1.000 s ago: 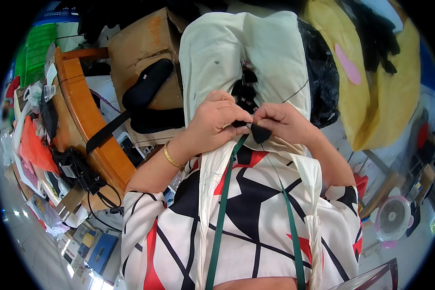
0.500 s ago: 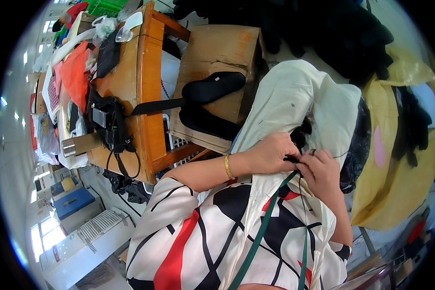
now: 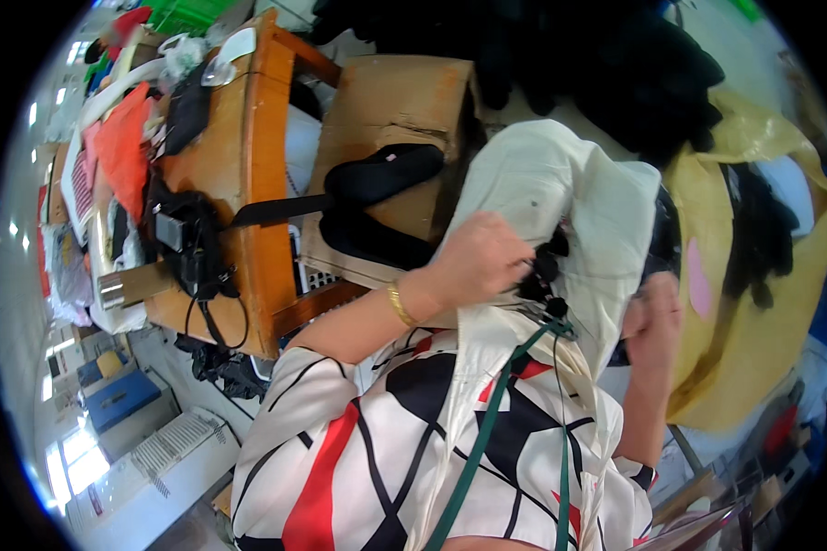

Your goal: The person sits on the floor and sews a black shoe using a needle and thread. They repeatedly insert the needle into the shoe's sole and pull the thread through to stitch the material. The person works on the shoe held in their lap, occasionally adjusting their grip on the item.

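My left hand [image 3: 487, 262] is closed, its fingers curled, to the left of several small black pieces [image 3: 544, 268] lying in the lap of a cream cloth apron [image 3: 515, 174]. Whatever those fingers hold, if anything, is hidden. Farther right, beside the apron's edge, my right hand [image 3: 654, 308] is slightly blurred with its fingers curled in; its contents cannot be made out. A dark green strap [image 3: 487, 432] runs down over my patterned shirt from a small tangle at the apron's near edge.
A cardboard box [image 3: 395, 92] with two black sole-shaped pieces [image 3: 386, 174] on it stands ahead-left, against a wooden table [image 3: 262, 184] bearing a black bag [image 3: 188, 239] and cloths. At right lies a yellow sack [image 3: 717, 367] holding black pieces. A black heap [image 3: 606, 64] fills the far side.
My hands were together over the small black pieces; they have moved apart, the left one up and leftward, the right one to the right. More black pieces now show between them.
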`<state>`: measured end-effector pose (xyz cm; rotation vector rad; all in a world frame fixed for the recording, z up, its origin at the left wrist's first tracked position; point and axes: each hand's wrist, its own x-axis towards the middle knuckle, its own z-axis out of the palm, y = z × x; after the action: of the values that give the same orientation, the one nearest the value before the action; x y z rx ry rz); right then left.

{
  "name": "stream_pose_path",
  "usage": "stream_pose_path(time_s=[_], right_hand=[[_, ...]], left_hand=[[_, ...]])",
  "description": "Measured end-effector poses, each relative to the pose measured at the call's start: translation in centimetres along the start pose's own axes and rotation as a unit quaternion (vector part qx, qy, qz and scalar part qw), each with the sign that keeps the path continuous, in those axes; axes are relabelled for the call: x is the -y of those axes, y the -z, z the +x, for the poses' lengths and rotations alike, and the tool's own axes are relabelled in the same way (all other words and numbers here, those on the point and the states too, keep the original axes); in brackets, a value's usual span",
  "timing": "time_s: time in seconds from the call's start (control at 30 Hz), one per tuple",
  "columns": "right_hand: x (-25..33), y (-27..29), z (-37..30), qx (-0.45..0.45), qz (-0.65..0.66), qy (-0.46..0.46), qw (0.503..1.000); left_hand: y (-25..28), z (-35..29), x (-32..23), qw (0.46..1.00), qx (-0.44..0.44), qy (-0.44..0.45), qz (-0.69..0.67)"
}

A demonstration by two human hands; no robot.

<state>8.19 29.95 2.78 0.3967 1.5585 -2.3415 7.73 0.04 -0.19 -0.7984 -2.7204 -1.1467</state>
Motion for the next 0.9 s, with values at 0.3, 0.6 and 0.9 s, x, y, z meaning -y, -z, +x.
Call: stream_pose_path(time_s=[0.3, 0.6, 0.9], right_hand=[[9.8, 29.5, -2.4, -0.453, 0.161, 0.418, 0.77], [-4.0, 0.6, 1.4, 0.066, -0.423, 0.201, 0.881], [-5.4, -6.5, 3.1, 0.14, -0.48, 0.259, 0.826]], left_hand=[[2.0, -0.8, 3.0, 0.994, -0.044, 0.038, 0.092], [-2.3, -1.1, -0.8, 0.967, -0.019, 0.143, -0.209], [-1.0, -9.6, 6.3, 0.604, -0.49, 0.536, -0.329]])
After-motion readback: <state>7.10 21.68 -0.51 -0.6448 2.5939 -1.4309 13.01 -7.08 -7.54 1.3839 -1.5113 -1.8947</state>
